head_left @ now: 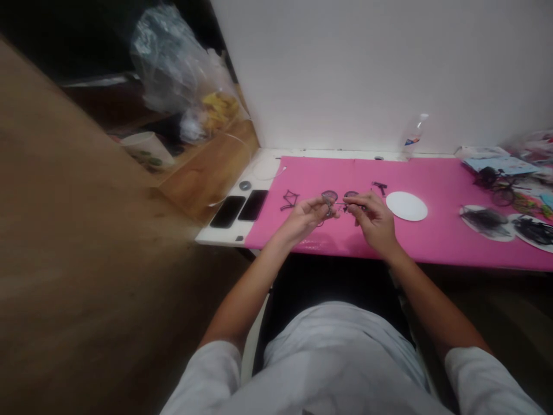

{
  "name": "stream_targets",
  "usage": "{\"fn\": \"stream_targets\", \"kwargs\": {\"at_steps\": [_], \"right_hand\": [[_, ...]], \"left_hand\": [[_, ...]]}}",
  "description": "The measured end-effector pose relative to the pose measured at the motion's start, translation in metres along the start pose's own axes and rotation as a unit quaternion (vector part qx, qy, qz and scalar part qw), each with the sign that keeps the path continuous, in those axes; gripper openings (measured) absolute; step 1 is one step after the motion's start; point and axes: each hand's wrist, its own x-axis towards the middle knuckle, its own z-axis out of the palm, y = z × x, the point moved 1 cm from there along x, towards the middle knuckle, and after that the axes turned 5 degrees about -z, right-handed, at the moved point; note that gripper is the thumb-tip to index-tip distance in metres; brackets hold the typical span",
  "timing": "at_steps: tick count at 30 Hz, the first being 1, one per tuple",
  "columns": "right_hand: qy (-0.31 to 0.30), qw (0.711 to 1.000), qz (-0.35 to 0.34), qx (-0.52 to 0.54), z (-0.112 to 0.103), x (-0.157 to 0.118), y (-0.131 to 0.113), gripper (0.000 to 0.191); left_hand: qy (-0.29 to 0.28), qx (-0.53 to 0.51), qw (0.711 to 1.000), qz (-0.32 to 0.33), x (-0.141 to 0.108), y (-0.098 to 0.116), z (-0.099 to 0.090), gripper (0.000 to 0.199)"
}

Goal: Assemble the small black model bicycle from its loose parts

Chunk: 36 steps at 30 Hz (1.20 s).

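Both of my hands are held close together above the pink mat (pixel 311 167). My left hand (pixel 309 218) pinches a small dark metal part (pixel 328 202), too small to make out exactly. In my right hand (pixel 375 222) is a small screwdriver (pixel 340 203), its thin shaft pointing left at that part. Just behind the fingers lie a miniature spoked wheel (pixel 330 195) and a second wheel (pixel 351 194), partly covered by my right hand. A tiny dark bicycle frame (pixel 290 199) rests left of my hands. A small black part (pixel 379 187) sits to the right.
A white plate (pixel 406 206) is right of my hands. Farther right are plates of black parts (pixel 536 229) and a small assembled bicycle (pixel 501 187). Two dark phones (pixel 227 211) lie at left. A clear bottle (pixel 416 135) stands by the wall; a wooden panel (pixel 211 167) borders the left.
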Motion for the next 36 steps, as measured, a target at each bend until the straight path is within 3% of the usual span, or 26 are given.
{"fn": "stream_targets", "kwargs": {"at_steps": [5, 13, 27, 36], "right_hand": [[0.028, 0.997, -0.065, -0.035, 0.001, -0.001, -0.001, 0.014], [0.04, 0.99, -0.124, -0.058, 0.003, -0.001, -0.004, 0.01], [0.027, 0.984, -0.152, -0.091, 0.003, -0.001, -0.006, 0.016], [0.022, 0.984, -0.155, -0.087, 0.003, -0.004, -0.004, 0.012]], "left_hand": [[0.023, -0.026, 0.999, -0.011, -0.001, 0.0, 0.001, 0.039], [0.004, -0.036, 0.999, -0.032, -0.002, 0.004, 0.001, 0.034], [-0.016, -0.049, 0.997, -0.049, -0.002, 0.006, 0.001, 0.024], [-0.027, -0.046, 0.996, -0.076, -0.003, 0.011, 0.002, 0.029]]}}
